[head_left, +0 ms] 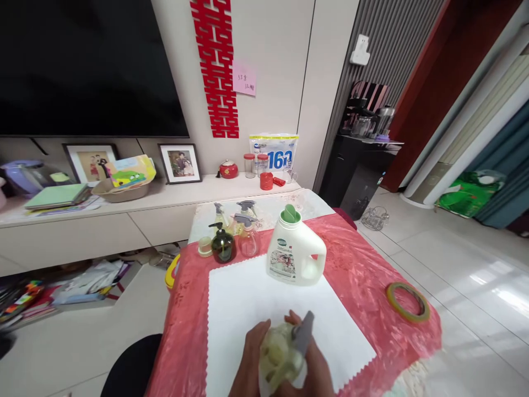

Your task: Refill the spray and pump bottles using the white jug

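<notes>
Both hands are wrapped round a translucent, yellowish-green spray bottle [275,350] with a grey trigger head, tilted and blurred low in the head view. My left hand [252,355] grips it from the left, while my right hand [316,366] closes round the side with the sprayer. Below them lies a white cloth [235,303] with a zigzag edge. Beyond the hands stands a white detergent jug [295,256] with a green scoop-like piece in its mouth. A dark green pump bottle [223,246] and a clear spray bottle [248,242] stand to its left.
Red plastic sheeting [363,270] covers the table, with a roll of tape [408,302] at right. Further spray bottles [219,216] and a pale cap [205,246] sit at the table's far left. Behind runs a low cabinet [165,204]. A black stool [132,366] is at lower left.
</notes>
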`<state>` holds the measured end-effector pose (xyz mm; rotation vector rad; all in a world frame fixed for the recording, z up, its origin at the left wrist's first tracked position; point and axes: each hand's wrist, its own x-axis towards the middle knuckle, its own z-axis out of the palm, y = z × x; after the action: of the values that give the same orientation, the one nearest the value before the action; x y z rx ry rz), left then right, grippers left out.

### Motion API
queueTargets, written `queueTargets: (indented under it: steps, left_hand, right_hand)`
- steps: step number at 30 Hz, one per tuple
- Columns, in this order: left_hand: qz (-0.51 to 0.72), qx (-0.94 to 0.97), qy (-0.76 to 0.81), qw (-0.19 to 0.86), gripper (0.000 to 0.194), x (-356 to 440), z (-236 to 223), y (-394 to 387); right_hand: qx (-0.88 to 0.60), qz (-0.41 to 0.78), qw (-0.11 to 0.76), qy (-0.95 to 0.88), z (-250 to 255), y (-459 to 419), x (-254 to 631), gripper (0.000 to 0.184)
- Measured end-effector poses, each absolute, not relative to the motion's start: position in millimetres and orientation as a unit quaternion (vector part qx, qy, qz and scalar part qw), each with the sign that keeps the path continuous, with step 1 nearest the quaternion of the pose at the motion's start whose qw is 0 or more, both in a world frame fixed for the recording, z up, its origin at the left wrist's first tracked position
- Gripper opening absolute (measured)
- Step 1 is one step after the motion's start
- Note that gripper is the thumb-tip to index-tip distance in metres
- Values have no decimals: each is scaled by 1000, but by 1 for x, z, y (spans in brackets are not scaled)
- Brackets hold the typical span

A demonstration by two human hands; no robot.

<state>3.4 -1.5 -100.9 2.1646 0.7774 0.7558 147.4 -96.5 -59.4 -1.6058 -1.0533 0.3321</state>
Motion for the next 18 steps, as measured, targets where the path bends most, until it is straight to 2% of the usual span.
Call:
queueTargets:
  steps: [2, 4, 6, 10, 14, 18]
  left_hand:
    - [291, 858, 273, 323, 77, 5, -100, 8]
    - [296, 877, 271, 264, 60, 2, -100, 24]
    - [314, 880, 295, 200, 45, -4, -103, 42]
    - [347, 870, 337, 100, 33, -15, -121, 65]
    - [331, 876, 349, 30, 32, -19, -133, 66]
    - [317, 884, 343, -2, 30, -19, -132, 62]
  right_hand:
    - [-697, 153, 561, -419, -50, -112, 179, 71]
    - [-729, 158, 522, -414, -34, -122, 221, 65]
    - [-748, 104, 537, -377, -13, -122, 267, 67]
    - [-800, 44, 499, -331, 18, -88, 351, 71]
    - [-783, 52, 508, -354, 13, -23, 417, 65]
    - [-740, 85, 522, -415, -11, 42, 457, 41]
